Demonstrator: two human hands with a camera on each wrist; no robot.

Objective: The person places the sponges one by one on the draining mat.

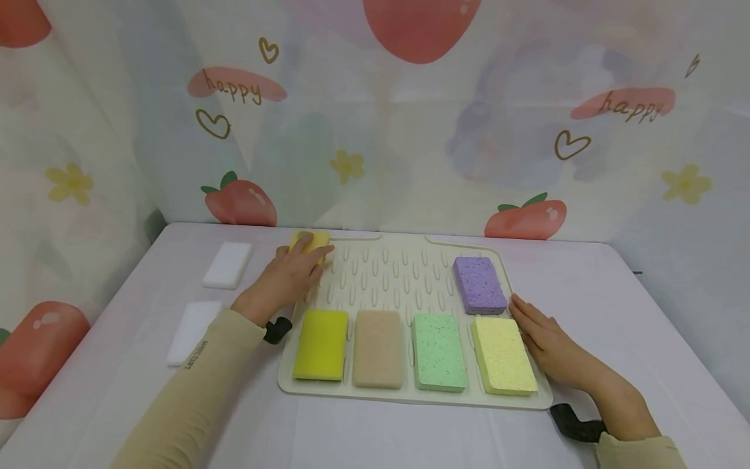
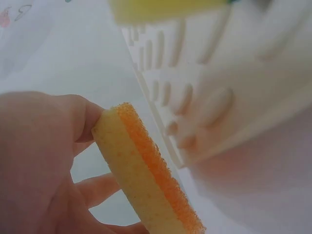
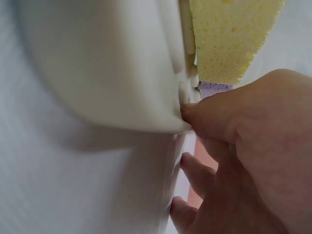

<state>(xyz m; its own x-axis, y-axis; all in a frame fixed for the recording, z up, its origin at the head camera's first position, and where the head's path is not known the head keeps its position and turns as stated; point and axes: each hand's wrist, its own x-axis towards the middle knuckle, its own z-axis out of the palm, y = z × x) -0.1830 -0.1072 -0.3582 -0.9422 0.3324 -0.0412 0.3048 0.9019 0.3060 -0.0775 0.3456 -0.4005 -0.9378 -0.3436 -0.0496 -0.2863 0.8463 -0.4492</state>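
My left hand (image 1: 287, 277) grips a yellow sponge (image 2: 129, 168) with a rough orange layer, at the back left corner of the cream ribbed mat (image 1: 375, 273). Its thumb and fingers lie along the sponge's pale side. My right hand (image 1: 547, 342) rests by the mat's right edge, fingers extended; in the right wrist view the thumb touches the rim. Nearest it on the mat are a pale yellow sponge (image 1: 504, 356) and a purple sponge (image 1: 479, 284). Along the front lie a bright yellow sponge (image 1: 321, 345), a beige sponge (image 1: 377, 349) and a green sponge (image 1: 439, 352).
Two white pads, a farther one (image 1: 228, 266) and a nearer one (image 1: 192, 332), lie on the white tabletop left of the mat. The left forearm partly covers the nearer pad. A printed cloth backdrop (image 1: 404, 143) stands behind the table and continues along its sides.
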